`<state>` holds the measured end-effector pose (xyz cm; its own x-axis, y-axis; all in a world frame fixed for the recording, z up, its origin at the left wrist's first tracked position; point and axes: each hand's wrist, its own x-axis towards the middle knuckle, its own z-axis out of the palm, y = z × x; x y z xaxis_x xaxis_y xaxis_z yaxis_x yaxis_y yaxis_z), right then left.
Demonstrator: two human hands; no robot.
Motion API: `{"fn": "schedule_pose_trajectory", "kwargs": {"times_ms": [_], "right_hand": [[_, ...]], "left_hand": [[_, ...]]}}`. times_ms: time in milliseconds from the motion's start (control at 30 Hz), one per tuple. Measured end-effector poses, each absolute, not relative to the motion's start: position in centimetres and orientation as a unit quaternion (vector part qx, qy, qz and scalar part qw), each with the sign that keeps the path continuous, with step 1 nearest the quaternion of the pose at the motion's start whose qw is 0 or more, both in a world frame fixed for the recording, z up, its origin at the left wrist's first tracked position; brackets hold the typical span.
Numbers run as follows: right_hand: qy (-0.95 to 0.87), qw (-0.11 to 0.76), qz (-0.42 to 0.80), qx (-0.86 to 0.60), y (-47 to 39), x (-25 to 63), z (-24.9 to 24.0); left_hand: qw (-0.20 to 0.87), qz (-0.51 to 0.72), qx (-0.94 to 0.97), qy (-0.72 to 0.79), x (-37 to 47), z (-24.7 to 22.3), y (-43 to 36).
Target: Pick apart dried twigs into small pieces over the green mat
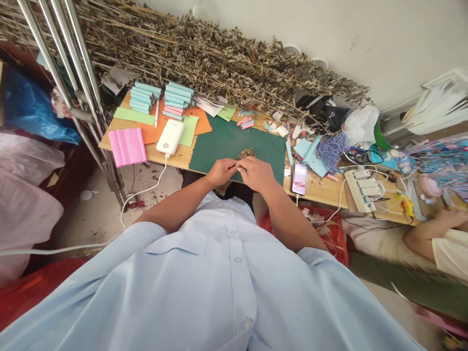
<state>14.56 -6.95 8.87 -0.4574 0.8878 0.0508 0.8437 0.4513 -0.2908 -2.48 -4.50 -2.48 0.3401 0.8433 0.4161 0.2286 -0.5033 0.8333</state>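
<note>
At the near edge of a green cutting mat (pixel 204 141), my left hand (pixel 222 171) and my right hand (pixel 256 173) meet, fingertips touching. Both have their fingers pinched together. Whatever lies between them is too small or too hidden to name. Just beyond my fingers sits a small heap of crumbled dried leaves (pixel 245 152) on the mat. Short pink paper rolls (pixel 246 122) lie at the mat's far side. Further left are stacks of blue paper rolls (pixel 179 92), with some pink ones among them.
Left of the mat lie a white power bank (pixel 170 136) with a cable and pink crepe paper (pixel 127 146). A phone (pixel 300 179), purple yarn (pixel 332 150) and a power strip (pixel 363 189) are on the right. Dried plant stalks (pixel 219 58) line the back. Another person's arm (pixel 435 229) rests far right.
</note>
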Motion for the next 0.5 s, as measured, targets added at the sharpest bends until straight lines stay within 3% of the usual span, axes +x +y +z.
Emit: {"fn": "schedule_pose_trajectory", "kwargs": {"times_ms": [300, 500], "right_hand": [[-0.738, 0.29, 0.21, -0.572, -6.6, 16.1, 6.4], [-0.634, 0.348, 0.341, -0.601, -5.5, 15.0, 4.0]], "left_hand": [[0.344, 0.452, 0.737, 0.366, -2.4, -2.5, -4.5], [0.337, 0.44, 0.749, 0.363, -2.4, -2.7, -4.4]]}}
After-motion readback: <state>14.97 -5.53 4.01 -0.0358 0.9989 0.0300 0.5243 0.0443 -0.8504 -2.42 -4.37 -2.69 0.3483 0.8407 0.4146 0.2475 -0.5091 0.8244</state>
